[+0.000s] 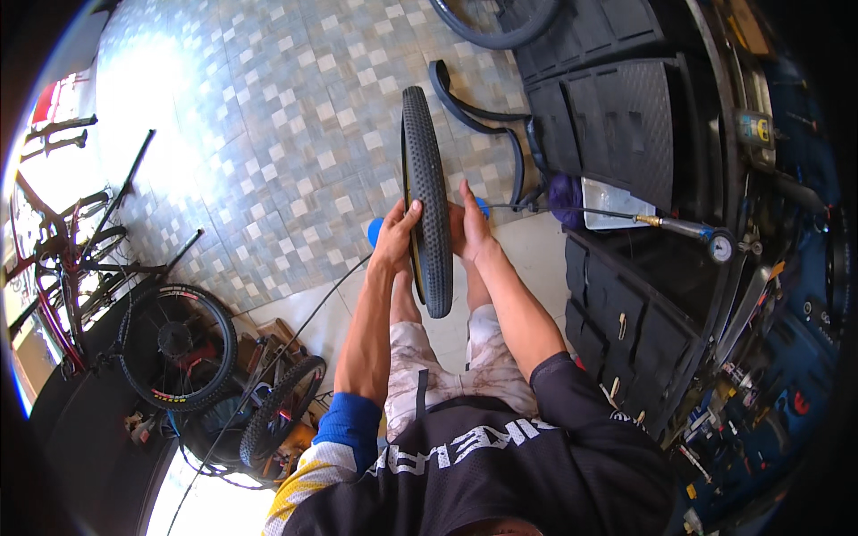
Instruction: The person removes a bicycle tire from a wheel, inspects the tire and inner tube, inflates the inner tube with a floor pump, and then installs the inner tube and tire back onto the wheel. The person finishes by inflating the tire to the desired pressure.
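A knobby black bicycle tire [427, 170] is held upright, edge-on, in front of my legs. A thin yellowish line runs along its left side. My left hand [394, 234] grips the tire from the left, its thumb lying against the tread. On the other side, my right hand [470, 230] presses on the tire with one digit pointing up; its other fingers are partly hidden behind the tire. Whether a rim sits inside the tire cannot be made out from this angle.
A limp black inner tube [474, 116] lies on the tiled floor beside black cabinets [617, 125]. An air hose with a pressure gauge [720, 247] rests at the right. At left are a wheel [179, 347], another tire [284, 406] and bicycle frames [67, 259]. A thin cable [295, 335] crosses at lower left.
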The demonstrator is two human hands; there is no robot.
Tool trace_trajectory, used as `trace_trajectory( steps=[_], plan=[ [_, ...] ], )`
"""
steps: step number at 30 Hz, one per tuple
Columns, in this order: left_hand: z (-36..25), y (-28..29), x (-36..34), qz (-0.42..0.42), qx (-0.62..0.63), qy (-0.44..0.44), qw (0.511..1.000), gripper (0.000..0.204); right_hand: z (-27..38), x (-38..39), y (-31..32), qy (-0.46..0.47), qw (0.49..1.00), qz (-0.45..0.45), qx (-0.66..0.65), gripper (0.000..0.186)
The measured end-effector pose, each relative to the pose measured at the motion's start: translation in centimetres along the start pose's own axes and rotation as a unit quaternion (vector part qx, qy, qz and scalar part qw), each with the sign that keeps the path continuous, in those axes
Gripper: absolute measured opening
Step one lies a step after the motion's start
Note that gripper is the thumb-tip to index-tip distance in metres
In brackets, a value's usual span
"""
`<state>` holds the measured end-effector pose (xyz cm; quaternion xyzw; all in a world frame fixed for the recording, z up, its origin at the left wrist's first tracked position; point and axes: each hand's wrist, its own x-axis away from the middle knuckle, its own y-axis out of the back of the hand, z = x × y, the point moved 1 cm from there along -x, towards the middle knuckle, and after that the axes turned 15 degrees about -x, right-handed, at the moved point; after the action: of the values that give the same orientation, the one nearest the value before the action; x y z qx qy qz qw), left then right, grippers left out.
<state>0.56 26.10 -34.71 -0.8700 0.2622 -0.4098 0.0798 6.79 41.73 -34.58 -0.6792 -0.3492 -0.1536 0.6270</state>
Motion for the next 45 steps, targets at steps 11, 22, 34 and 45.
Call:
trace_trajectory(
  steps=[11, 22, 34, 45],
  plan=[
    [-4.7, -2.5, 9.2, -0.011, -0.054, -0.025, 0.998, 0.042, 3.6, 0.7, -7.7, 0.112, 0.992, 0.053, 0.022, 0.053],
    [-7.3, -4.6, 10.2, -0.012, -0.004, -0.084, 0.996, 0.050, 3.5, 3.8, -11.8, 0.057, 0.995, 0.056, 0.066, 0.055],
    [-13.5, -6.2, 8.0, -0.043, 0.028, -0.047, 0.998, 0.036, -1.7, 4.6, -7.9, -0.012, 0.978, 0.189, -0.092, 0.059],
    [-18.1, -6.8, 5.7, -0.007, 0.055, -0.022, 0.998, 0.039, -2.5, 8.8, -3.7, -0.068, 0.978, 0.188, 0.052, 0.072]
  ],
)
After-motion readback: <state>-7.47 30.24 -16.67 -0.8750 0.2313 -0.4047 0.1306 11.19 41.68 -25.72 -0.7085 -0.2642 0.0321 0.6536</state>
